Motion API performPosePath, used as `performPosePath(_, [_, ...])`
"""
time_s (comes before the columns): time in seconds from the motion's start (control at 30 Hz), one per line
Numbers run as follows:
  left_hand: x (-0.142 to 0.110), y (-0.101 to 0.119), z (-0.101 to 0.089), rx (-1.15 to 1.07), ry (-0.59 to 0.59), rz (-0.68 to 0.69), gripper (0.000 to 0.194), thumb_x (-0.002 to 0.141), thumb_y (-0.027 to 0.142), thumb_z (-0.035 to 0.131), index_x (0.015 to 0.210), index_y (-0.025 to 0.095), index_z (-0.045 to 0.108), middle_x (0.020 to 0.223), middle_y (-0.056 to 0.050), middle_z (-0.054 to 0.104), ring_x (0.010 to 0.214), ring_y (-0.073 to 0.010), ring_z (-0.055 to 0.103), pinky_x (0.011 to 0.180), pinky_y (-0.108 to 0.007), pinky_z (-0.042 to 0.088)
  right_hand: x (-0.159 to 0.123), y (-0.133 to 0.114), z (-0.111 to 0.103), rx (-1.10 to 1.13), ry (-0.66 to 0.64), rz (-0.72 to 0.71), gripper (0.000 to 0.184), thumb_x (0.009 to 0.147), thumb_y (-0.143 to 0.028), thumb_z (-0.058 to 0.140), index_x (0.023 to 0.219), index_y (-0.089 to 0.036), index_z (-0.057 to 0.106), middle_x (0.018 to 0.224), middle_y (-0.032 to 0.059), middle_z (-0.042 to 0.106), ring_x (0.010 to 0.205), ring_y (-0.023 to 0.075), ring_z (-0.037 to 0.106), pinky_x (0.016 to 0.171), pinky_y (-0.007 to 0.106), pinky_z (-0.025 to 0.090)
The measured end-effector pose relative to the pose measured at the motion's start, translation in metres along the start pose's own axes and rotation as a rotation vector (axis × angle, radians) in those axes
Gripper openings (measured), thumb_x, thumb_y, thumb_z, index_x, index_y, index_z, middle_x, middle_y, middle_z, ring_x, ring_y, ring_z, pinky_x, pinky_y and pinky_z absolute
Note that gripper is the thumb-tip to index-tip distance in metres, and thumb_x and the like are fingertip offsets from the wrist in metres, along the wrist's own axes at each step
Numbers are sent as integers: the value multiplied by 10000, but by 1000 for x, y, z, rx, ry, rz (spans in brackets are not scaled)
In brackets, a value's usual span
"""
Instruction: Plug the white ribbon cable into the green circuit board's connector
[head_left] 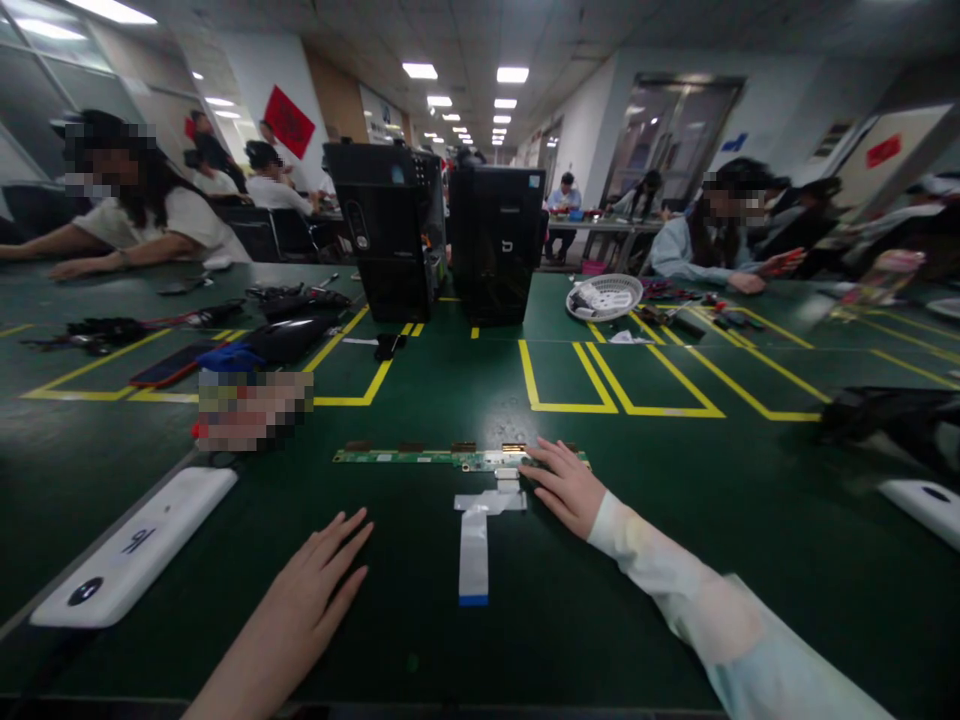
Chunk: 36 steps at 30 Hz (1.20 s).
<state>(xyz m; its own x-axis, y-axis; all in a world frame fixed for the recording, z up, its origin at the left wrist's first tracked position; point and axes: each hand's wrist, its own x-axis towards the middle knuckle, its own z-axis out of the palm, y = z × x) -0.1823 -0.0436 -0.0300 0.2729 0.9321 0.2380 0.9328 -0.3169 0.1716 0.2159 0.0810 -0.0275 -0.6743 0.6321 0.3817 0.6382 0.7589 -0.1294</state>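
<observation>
A long, narrow green circuit board (405, 457) lies crosswise on the table. From its middle a white flat ribbon cable (474, 550) with a blue end runs toward me, bent where it meets the connector. My right hand (564, 485) rests over the right part of the board, fingers stretched out and spread, fingertips by the connector; it hides some of the board there. My left hand (319, 575) lies flat to the left of the cable, fingers extended, touching neither board nor cable.
Two black computer towers (499, 245) stand ahead. A white device (135, 550) lies at the left, another (926, 505) at the far right. Cables and a blue item (229, 357) sit back left, a white basket (604, 297) back right. Yellow tape (574, 407) marks the green table; people sit around.
</observation>
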Motion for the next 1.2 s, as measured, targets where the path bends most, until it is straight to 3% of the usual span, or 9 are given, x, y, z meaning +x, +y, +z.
performPosePath(0.13, [-16,-16,9,22,103,-55,483,951,439,394,1394,268,482,1461,-54,492,1343,-273,450,1087,-523,386,7,-13,-5,22,-25,-46,394,968,-282,405,1321,-222,569,1428,119,484,1417,274,293,1136,571,254])
performPosePath(0.27, [-4,-9,8,43,142,-96,498,947,466,374,1338,208,545,1410,-96,543,1298,-292,503,1080,-539,394,13,-24,-8,-5,-107,-42,446,941,-401,478,1365,-277,536,1477,103,430,1440,321,222,1129,646,151])
performPosePath(0.43, [18,3,5,24,136,-93,496,949,452,359,1286,174,593,1346,-123,591,1254,-285,542,1066,-505,421,16,-26,-7,43,-209,-6,518,928,-498,486,1391,-267,513,1507,131,384,1401,298,319,1119,562,268])
performPosePath(0.6, [23,5,8,22,138,-93,499,946,447,358,1289,172,592,1342,-127,593,1236,-286,556,1054,-502,434,1,-22,-10,54,-200,-3,517,935,-520,457,1365,-246,542,1485,140,415,1381,299,354,1107,549,299])
performPosePath(0.73, [22,4,9,20,139,-82,499,944,449,364,1294,173,587,1348,-127,589,1240,-287,553,1053,-500,436,-35,-13,-23,32,-162,29,486,959,-481,425,1383,-266,523,1499,120,406,1389,280,352,1116,533,303])
performPosePath(0.9, [22,4,9,25,126,-93,507,942,459,360,1296,173,585,1346,-128,590,1246,-292,547,1052,-508,434,-107,9,-50,-24,-84,124,457,967,-415,425,1398,-286,506,1475,94,446,1365,258,398,1113,500,340])
performPosePath(1.0, [23,4,9,21,117,-105,521,937,474,364,1305,174,579,1353,-130,582,1249,-299,543,1053,-514,431,-152,22,-68,-64,-41,210,459,958,-402,447,1398,-286,508,1458,89,468,1353,252,417,1099,468,377])
performPosePath(1.2, [23,5,8,15,109,-116,529,936,484,355,1304,179,581,1349,-130,581,1234,-297,551,1047,-513,435,-228,34,-93,-108,-10,437,494,921,-480,452,1362,-280,554,1470,97,448,1336,301,438,1092,519,389])
